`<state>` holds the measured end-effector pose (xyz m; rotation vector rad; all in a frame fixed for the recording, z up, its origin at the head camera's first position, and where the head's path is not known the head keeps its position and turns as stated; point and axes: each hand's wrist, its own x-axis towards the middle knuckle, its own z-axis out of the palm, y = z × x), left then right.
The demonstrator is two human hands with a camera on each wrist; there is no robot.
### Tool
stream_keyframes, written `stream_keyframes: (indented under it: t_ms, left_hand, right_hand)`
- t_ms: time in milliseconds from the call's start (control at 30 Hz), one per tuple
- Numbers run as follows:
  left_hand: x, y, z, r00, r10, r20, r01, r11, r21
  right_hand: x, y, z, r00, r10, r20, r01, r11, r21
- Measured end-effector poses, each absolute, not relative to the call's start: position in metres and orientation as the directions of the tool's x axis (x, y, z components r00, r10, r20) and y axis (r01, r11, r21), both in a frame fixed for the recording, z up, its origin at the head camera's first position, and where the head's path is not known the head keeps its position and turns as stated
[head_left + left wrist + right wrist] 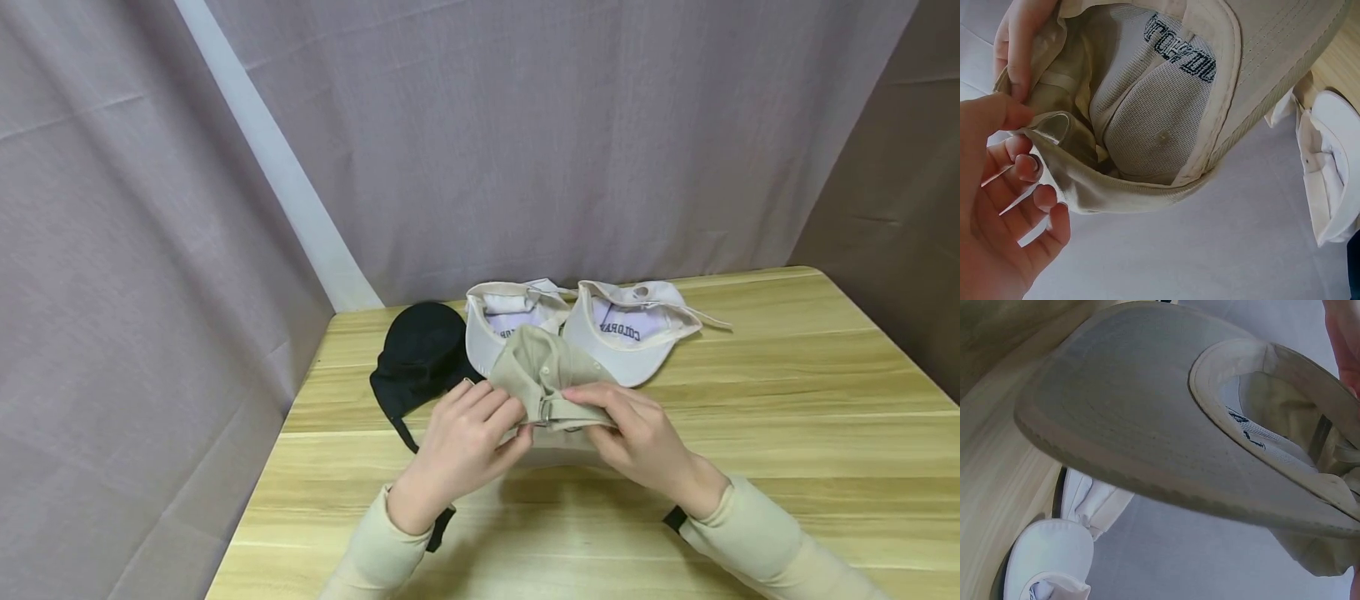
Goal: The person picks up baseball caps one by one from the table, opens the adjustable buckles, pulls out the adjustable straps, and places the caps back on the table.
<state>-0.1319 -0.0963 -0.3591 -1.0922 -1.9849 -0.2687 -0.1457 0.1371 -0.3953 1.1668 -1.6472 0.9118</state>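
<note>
Left hand, right hand pinch beige cap (white caps beyond).

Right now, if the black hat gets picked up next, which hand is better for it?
Probably the left hand: it's closest to the black hat. The right hand is farther off, across the beige hat. Both hands hold that one, so left must let go.

Beige cap: metal buckle on back strap, dark lettering inside, held above table.
</note>
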Motion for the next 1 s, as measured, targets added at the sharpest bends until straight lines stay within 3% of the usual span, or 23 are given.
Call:
stream_keyframes:
  t_ms: [267, 700, 1000]
  left_hand:
    - [-0.131, -0.092, -0.359, -0.250, 0.587, 0.770, 0.772, 0.601, -0.208]
    - [-0.128, -0.089, -0.360, -0.258, 0.599, 0.758, 0.765, 0.606, -0.218]
    - [-0.125, -0.089, -0.360, -0.266, 0.614, 0.743, 0.751, 0.616, -0.240]
  right_hand:
    - [-0.141, 0.137, -0.384, -0.194, -0.384, 0.903, -0.960, 0.265, -0.093]
    - [-0.130, 0.127, -0.371, -0.313, -0.381, 0.870, -0.918, 0.355, -0.174]
    - [-0.129, 0.126, -0.371, -0.310, -0.362, 0.879, -0.922, 0.340, -0.185]
